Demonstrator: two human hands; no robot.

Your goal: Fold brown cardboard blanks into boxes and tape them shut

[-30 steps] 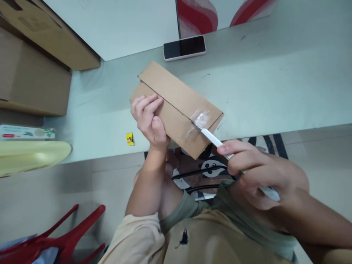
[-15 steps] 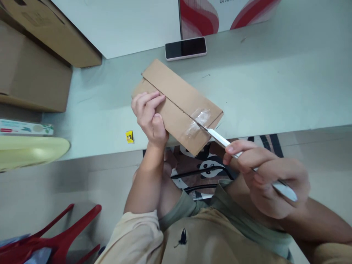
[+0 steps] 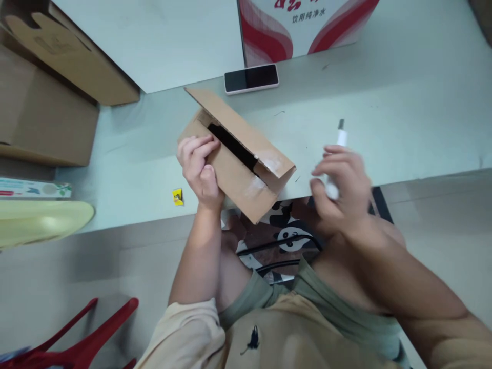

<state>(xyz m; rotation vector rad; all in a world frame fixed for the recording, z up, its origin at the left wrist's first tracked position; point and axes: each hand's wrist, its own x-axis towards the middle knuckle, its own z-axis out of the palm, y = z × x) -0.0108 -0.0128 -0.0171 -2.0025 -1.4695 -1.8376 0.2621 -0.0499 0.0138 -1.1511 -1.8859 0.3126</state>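
Observation:
A small cardboard box (image 3: 234,197) is tilted at the table's front edge, its upper flap (image 3: 246,128) partly raised over a dark gap. Cut clear tape shows on both the flap and the box's front part. My left hand (image 3: 200,166) grips the box's left side, fingertips near the gap. To the right of the box and apart from it, my right hand (image 3: 340,179) is closed round a white-handled knife (image 3: 342,137). A short stretch of its blade points away from me. The right hand is slightly blurred.
A phone (image 3: 251,79) lies behind the box, before a red and white carton (image 3: 307,31). Larger brown boxes (image 3: 49,107) and a yellow-green object (image 3: 46,218) stand left. A yellow wrapper (image 3: 177,197) lies near the table's edge; a red chair (image 3: 88,338) is lower left.
The knife has left the tape seam and moved right and up in my right hand, its blade now pointing away. The box's flap has lifted, opening a dark gap. My left hand still holds the box.

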